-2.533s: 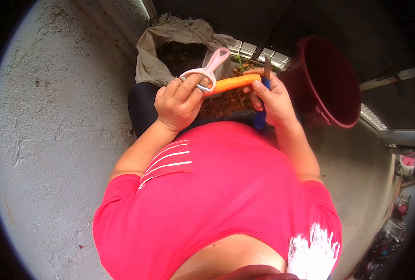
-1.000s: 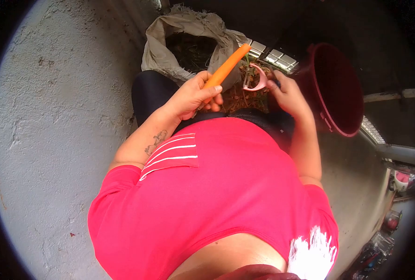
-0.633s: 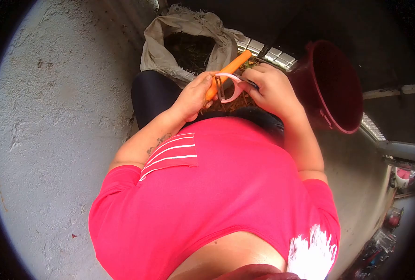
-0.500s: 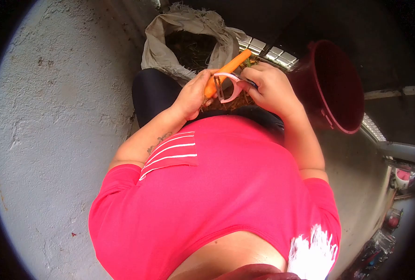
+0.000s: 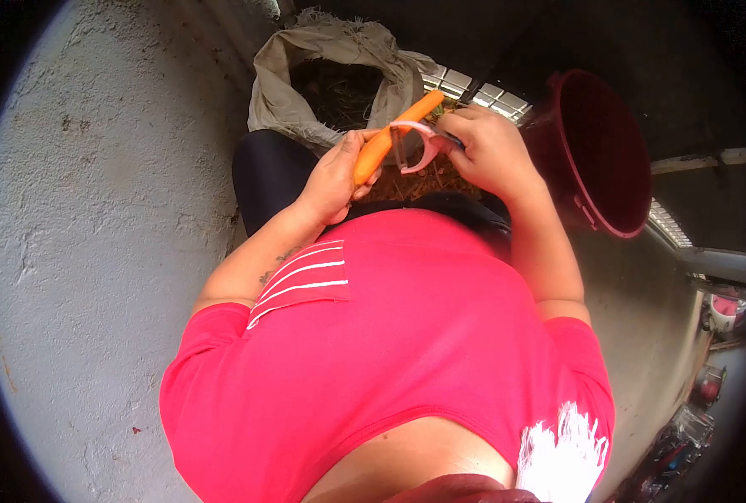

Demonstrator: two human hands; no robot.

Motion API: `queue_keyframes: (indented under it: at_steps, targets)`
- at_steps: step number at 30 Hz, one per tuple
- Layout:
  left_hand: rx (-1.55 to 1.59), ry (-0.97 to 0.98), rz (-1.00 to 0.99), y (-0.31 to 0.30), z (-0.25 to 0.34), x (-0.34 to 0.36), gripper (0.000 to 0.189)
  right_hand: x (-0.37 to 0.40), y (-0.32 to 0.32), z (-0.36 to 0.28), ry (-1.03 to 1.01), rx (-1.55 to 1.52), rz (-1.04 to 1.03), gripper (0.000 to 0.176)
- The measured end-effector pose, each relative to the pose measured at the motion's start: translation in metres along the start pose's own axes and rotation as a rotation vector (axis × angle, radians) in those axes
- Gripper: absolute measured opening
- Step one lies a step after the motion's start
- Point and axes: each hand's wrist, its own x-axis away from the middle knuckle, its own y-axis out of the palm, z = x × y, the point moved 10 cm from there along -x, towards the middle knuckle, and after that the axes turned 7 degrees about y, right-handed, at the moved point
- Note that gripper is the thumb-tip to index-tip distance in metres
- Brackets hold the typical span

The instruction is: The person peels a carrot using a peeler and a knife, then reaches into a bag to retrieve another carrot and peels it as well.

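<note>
My left hand is closed around the thick lower end of an orange carrot, which slants up and to the right. Its surface looks smooth and bright. In my right hand is a pink Y-shaped peeler, gripped by its handle. The peeler's metal blade stands beside the carrot, and its upper arm overlaps the carrot in this view. Below both hands lies a heap of orange peelings, partly hidden by my hands.
An open whitish woven sack with dark plant scraps inside stands ahead on the left. To the right is a dark red bucket, tilted in view. A rough grey wall runs along my left side. Slotted crates show behind the hands.
My left hand and the carrot have shifted slightly left and down. The peeler has turned a little and sits slightly farther from the carrot's lower end.
</note>
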Motion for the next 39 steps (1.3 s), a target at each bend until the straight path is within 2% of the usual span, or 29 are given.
queue_keyframes:
  at_steps: [8,13,17,20,25,29,30,32,35,38,39]
  targets:
    - [0.377,-0.207,-0.122,0.006,-0.005,0.014,0.037,-0.005,-0.034,0.028,-0.022,-0.022,0.071,0.012]
    - [0.395,-0.283,-0.148,0.009,-0.006,0.016,0.039,-0.01,-0.039,0.051,-0.005,-0.052,0.013,0.009]
    - [0.423,-0.268,-0.201,0.012,-0.002,0.016,0.042,-0.006,-0.052,0.1,0.184,0.182,0.111,0.01]
    - [0.477,-0.286,-0.213,0.015,0.001,0.017,0.044,0.005,-0.063,0.102,0.252,0.07,0.131,0.011]
    - [0.681,-0.371,-0.291,0.023,-0.003,0.018,0.047,0.017,-0.047,0.087,0.213,-0.127,0.055,0.014]
    - [0.903,-0.361,-0.422,0.027,-0.006,0.016,0.047,0.03,-0.027,0.101,0.483,-0.371,0.128,0.019]
    - [0.917,-0.349,-0.46,0.03,-0.003,0.014,0.046,0.032,-0.022,0.097,0.469,-0.29,0.188,0.018]
    - [0.942,-0.327,-0.536,0.039,0.003,0.012,0.045,0.028,-0.004,0.077,0.421,-0.197,0.132,0.017]
    - [0.461,-0.216,-0.028,0.018,-0.012,-0.007,0.042,0.026,0.017,0.056,0.383,-0.165,0.058,0.016]
    - [0.591,-0.22,-0.292,0.033,-0.019,-0.018,0.041,0.021,0.027,0.027,0.326,-0.107,0.01,0.016]
    - [0.571,-0.181,-0.233,0.034,-0.016,-0.022,0.04,0.02,0.028,0.021,0.345,-0.154,-0.003,0.018]
